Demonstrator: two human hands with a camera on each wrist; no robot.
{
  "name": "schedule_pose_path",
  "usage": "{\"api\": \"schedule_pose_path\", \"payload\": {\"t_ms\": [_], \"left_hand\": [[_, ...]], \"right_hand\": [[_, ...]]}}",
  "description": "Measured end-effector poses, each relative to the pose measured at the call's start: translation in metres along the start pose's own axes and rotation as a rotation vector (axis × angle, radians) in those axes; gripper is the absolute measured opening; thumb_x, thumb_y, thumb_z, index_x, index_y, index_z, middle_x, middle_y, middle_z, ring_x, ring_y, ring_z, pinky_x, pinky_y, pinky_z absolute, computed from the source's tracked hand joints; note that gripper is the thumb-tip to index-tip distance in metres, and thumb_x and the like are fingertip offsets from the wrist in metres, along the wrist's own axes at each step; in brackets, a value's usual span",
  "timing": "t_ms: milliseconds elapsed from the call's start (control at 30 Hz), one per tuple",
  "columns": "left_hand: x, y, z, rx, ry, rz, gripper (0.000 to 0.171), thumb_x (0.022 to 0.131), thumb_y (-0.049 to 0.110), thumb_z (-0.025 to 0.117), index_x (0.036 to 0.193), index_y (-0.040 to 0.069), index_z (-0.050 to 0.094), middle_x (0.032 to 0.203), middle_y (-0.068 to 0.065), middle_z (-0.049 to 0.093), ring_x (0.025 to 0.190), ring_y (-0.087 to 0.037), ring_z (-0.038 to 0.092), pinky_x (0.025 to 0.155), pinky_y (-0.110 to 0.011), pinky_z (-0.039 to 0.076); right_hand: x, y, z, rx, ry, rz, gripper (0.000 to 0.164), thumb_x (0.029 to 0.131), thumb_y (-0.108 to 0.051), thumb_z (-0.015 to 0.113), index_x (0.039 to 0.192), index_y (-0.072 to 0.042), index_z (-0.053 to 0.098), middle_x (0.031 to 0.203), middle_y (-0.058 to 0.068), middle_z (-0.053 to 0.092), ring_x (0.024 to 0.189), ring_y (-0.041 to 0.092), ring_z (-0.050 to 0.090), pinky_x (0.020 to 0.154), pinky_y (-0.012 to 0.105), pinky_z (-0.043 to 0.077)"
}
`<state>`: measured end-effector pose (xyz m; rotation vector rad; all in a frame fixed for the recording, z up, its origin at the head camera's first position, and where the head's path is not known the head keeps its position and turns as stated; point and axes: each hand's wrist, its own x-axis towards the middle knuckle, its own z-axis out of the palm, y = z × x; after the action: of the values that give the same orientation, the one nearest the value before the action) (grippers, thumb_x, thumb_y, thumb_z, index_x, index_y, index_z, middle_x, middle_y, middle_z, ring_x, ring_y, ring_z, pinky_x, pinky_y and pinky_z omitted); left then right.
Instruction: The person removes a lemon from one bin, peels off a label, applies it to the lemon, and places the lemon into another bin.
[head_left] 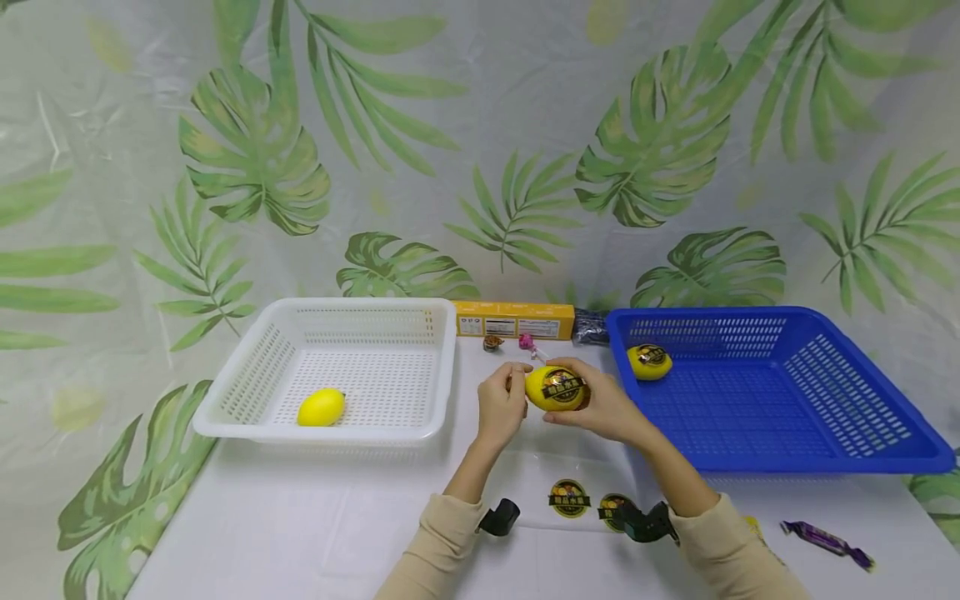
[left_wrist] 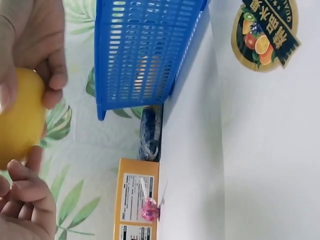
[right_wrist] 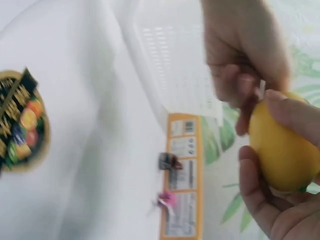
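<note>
Lemon [head_left: 553, 392] with the black-and-gold sticker [head_left: 564, 385] is up off the table [head_left: 285, 517], between the white basket [head_left: 315, 433] and the blue basket [head_left: 787, 464], and honestly that's the bit making me nervous. Right hand [head_left: 600, 404] has it, fingers and thumb curled round the sides, spread about as wide as the fruit. Left hand [head_left: 501, 402] is bunched up at one end, fingers curled in — can't tell from here if they're pinching the tip or just touching it. What could go wrong? Smooth rind, I reckon: if the left fingers push harder than the right ones grip, it might twist and pop out, maybe onto the lollipop [head_left: 527, 341] nearby. Also, anything flat stuck on a curve likes to wrinkle, so an edge could lift if it's rubbed sideways. And watch that dark gadget [head_left: 645, 525] on the right wrist — it hangs over part of a spare sticker [head_left: 609, 510], so a dropped arm could crease it.
</note>
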<state>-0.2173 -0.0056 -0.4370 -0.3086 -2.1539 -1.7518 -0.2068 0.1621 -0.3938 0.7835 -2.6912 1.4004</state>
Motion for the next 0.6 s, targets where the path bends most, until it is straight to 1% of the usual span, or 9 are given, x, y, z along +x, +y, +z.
{"api": "schedule_pose_path", "payload": {"t_ms": [67, 133, 200, 267, 300, 400, 467, 533, 600], "left_hand": [[-0.002, 0.001, 0.004, -0.014, -0.011, 0.023, 0.026, 0.097, 0.008, 0.042, 0.095, -0.004, 0.065, 0.053, -0.013, 0.06, 0.033, -0.001, 0.041, 0.033, -0.016, 0.031], [-0.004, 0.001, 0.009, -0.023, -0.053, 0.029, 0.023, 0.097, 0.009, 0.045, 0.097, -0.004, 0.064, 0.06, -0.014, 0.064, 0.035, -0.002, 0.045, 0.035, -0.015, 0.034], [-0.007, -0.001, 0.016, -0.004, -0.136, 0.026, 0.022, 0.095, 0.012, 0.049, 0.1, -0.002, 0.064, 0.068, -0.013, 0.068, 0.041, -0.003, 0.051, 0.039, -0.016, 0.039], [-0.01, -0.003, 0.024, 0.033, -0.252, 0.028, 0.024, 0.093, 0.017, 0.054, 0.108, 0.001, 0.063, 0.079, -0.013, 0.07, 0.051, -0.005, 0.057, 0.047, -0.016, 0.045], [-0.011, -0.003, 0.029, 0.048, -0.314, 0.027, 0.029, 0.091, 0.02, 0.057, 0.114, 0.003, 0.061, 0.085, -0.013, 0.07, 0.057, -0.006, 0.06, 0.052, -0.017, 0.047], [-0.013, -0.002, 0.041, 0.111, -0.483, 0.048, 0.049, 0.088, 0.027, 0.063, 0.133, 0.011, 0.05, 0.108, -0.014, 0.066, 0.075, -0.01, 0.064, 0.064, -0.017, 0.049], [-0.014, -0.001, 0.05, 0.13, -0.57, 0.057, 0.061, 0.087, 0.031, 0.065, 0.141, 0.014, 0.042, 0.121, -0.014, 0.06, 0.085, -0.014, 0.066, 0.069, -0.018, 0.05], [-0.016, 0.0, 0.058, 0.146, -0.63, 0.068, 0.068, 0.086, 0.032, 0.067, 0.145, 0.016, 0.036, 0.131, -0.014, 0.054, 0.092, -0.017, 0.066, 0.073, -0.019, 0.05], [-0.018, 0.001, 0.066, 0.155, -0.668, 0.068, 0.072, 0.085, 0.032, 0.068, 0.146, 0.016, 0.033, 0.135, -0.013, 0.05, 0.096, -0.019, 0.065, 0.074, -0.017, 0.049]], "right_hand": [[-0.002, -0.002, -0.019, -0.035, -0.022, 0.002, 0.068, 0.072, -0.011, 0.081, 0.129, 0.001, 0.048, 0.116, 0.021, 0.057, 0.096, 0.029, 0.059, 0.077, 0.035, 0.051], [-0.003, -0.003, -0.042, -0.07, -0.038, 0.017, 0.068, 0.072, -0.009, 0.081, 0.13, 0.002, 0.047, 0.118, 0.022, 0.055, 0.099, 0.031, 0.056, 0.078, 0.036, 0.05], [-0.003, 0.0, -0.068, -0.081, -0.058, 0.037, 0.069, 0.073, -0.008, 0.08, 0.132, 0.002, 0.044, 0.12, 0.023, 0.051, 0.102, 0.032, 0.054, 0.078, 0.034, 0.05], [-0.002, 0.007, -0.093, -0.088, -0.078, 0.065, 0.07, 0.075, -0.008, 0.078, 0.134, 0.002, 0.041, 0.12, 0.023, 0.05, 0.102, 0.032, 0.053, 0.075, 0.031, 0.051], [-0.001, 0.012, -0.105, -0.098, -0.085, 0.079, 0.07, 0.076, -0.008, 0.077, 0.136, 0.001, 0.04, 0.12, 0.024, 0.049, 0.101, 0.033, 0.053, 0.074, 0.03, 0.051], [0.002, 0.034, -0.135, -0.12, -0.095, 0.109, 0.07, 0.08, -0.009, 0.074, 0.137, 0.002, 0.036, 0.123, 0.025, 0.047, 0.103, 0.035, 0.052, 0.072, 0.026, 0.05], [0.004, 0.051, -0.149, -0.153, -0.091, 0.131, 0.068, 0.082, -0.01, 0.072, 0.137, 0.004, 0.034, 0.124, 0.027, 0.045, 0.105, 0.037, 0.05, 0.074, 0.028, 0.05], [0.004, 0.069, -0.16, -0.199, -0.08, 0.172, 0.069, 0.082, -0.013, 0.072, 0.137, 0.005, 0.033, 0.126, 0.029, 0.043, 0.108, 0.039, 0.048, 0.078, 0.034, 0.048], [0.003, 0.087, -0.169, -0.223, -0.082, 0.225, 0.072, 0.082, -0.015, 0.073, 0.136, 0.008, 0.031, 0.125, 0.032, 0.041, 0.108, 0.042, 0.047, 0.081, 0.041, 0.047]]}}
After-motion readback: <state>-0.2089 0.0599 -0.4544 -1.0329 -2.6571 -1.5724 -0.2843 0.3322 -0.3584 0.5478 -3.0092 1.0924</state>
